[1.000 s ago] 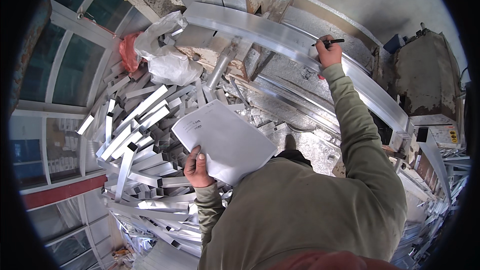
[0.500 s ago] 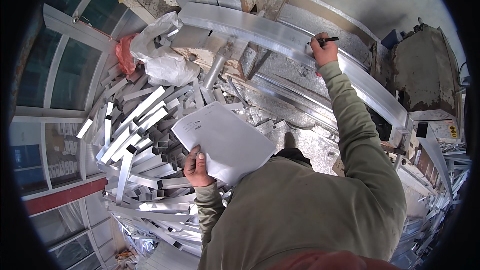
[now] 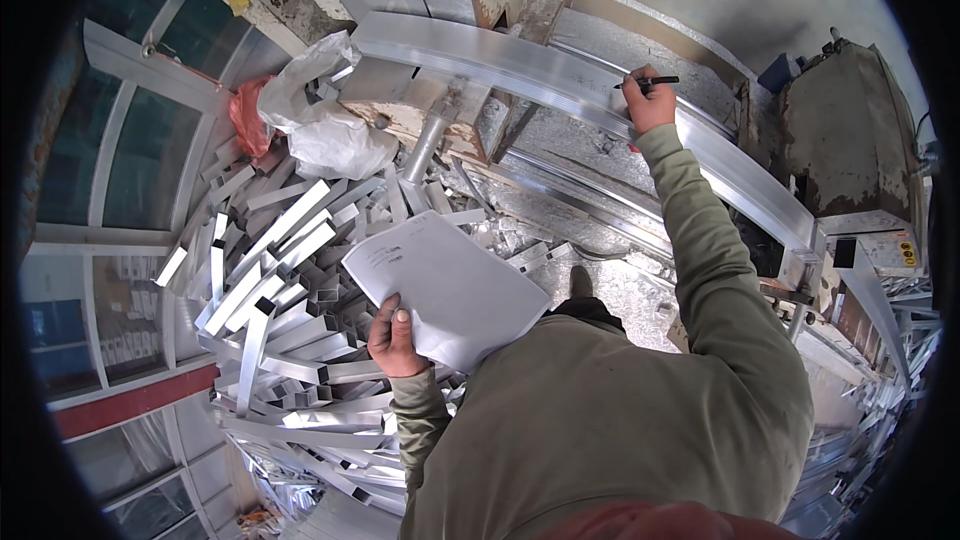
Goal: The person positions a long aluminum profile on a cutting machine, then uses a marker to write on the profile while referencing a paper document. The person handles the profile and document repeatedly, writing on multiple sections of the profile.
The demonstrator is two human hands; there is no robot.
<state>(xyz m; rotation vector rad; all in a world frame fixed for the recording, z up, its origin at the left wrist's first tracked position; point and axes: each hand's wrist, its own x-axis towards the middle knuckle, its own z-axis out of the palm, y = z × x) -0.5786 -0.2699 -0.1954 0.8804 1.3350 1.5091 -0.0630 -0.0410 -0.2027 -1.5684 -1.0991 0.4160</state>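
Observation:
My left hand (image 3: 397, 340) grips the lower left edge of a white sheet of paper (image 3: 450, 285), thumb on top. A few handwritten lines sit in its upper left corner. Out to the right, my right hand (image 3: 648, 103) is closed around a black marker pen (image 3: 660, 81), its tip pointing left over a long aluminium profile (image 3: 500, 60). The hand rests against the profile's upper face. That profile spans from the upper left to the right side, lying across the machine.
A heap of cut aluminium tubes (image 3: 285, 315) fills the floor at left, below a white plastic sack (image 3: 335, 140) and a red bag (image 3: 250, 117). A worn grey machine housing (image 3: 850, 130) stands at right. A metal cylinder (image 3: 428, 145) juts out under the profile.
The view has shifted very slightly. Both hands keep almost the same places, with the paper and the marker pen still held.

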